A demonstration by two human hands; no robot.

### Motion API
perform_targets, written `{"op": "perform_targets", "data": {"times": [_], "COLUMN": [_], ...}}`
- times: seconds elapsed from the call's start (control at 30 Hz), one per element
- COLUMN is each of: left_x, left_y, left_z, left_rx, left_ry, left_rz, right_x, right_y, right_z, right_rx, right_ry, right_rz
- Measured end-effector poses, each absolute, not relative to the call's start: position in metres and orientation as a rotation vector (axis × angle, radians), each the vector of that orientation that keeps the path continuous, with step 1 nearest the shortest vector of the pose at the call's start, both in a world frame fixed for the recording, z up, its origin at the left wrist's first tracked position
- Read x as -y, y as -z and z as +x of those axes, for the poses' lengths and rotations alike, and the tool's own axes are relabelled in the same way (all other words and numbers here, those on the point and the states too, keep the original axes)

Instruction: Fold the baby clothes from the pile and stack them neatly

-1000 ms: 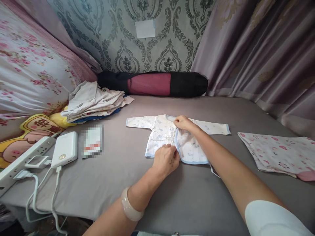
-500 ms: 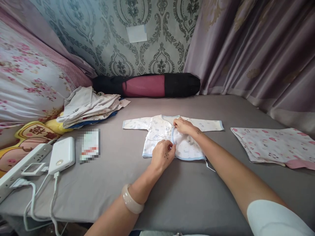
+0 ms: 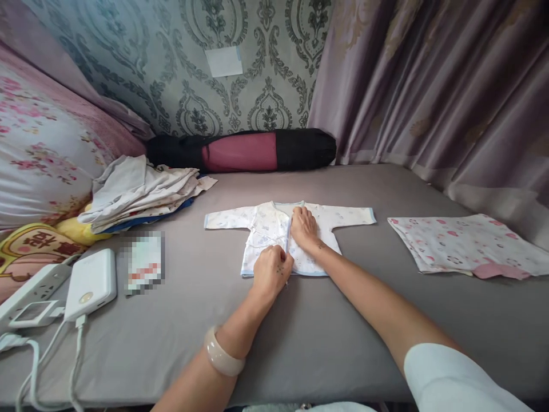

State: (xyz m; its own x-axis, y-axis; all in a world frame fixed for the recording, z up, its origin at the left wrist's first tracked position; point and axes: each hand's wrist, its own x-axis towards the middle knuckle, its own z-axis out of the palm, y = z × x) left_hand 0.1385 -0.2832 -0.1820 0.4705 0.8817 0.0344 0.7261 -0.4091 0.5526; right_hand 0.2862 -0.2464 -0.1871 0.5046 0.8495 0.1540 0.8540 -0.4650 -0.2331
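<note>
A small white baby shirt (image 3: pixel 263 222) with a faint print and pale blue trim lies spread on the grey sheet, both sleeves stretched sideways. My left hand (image 3: pixel 273 266) is closed at the lower front edge of the shirt, fingers bent in a pinch, with their tips mostly hidden. Higher up, my right hand (image 3: pixel 305 230) rests on the front panel beside the blue-trimmed edge. Its fingers are curled down onto the cloth. Thin white ties cross the shirt's left half.
A folded heart-print cloth (image 3: pixel 463 243) lies to the right. To the left are a pile of clothes (image 3: pixel 141 191), a white power bank (image 3: pixel 91 283) with cables, a power strip (image 3: pixel 36 292) and a blurred packet (image 3: pixel 144 260). A black and maroon roll (image 3: pixel 240 151) lies along the wall.
The shirt's right front panel has been drawn inward, and its loose lower-right tie no longer shows there. My right hand has slid lower on the panel. The whole view has shifted slightly.
</note>
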Motion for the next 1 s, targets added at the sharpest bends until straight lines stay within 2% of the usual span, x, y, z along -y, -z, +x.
{"op": "perform_targets", "data": {"times": [0.33, 0.57, 0.77, 1.0], "left_x": [0.284, 0.286, 0.286, 0.292], "left_y": [0.174, 0.181, 0.189, 0.216], "left_z": [0.138, 0.135, 0.141, 0.147], "left_rx": [-1.339, -1.297, -0.93, -0.978], "left_ry": [-0.376, -0.481, -0.775, -0.404], "left_rz": [2.256, 2.355, 2.718, 2.917], "right_x": [0.329, 0.381, 0.352, 0.283], "right_y": [0.201, 0.186, 0.174, 0.197], "right_z": [0.274, 0.303, 0.307, 0.314], "right_rx": [1.855, 1.948, 1.955, 1.89], "right_ry": [-0.134, -0.184, -0.153, -0.227], "right_rz": [-2.279, -2.312, -2.242, -2.311]}}
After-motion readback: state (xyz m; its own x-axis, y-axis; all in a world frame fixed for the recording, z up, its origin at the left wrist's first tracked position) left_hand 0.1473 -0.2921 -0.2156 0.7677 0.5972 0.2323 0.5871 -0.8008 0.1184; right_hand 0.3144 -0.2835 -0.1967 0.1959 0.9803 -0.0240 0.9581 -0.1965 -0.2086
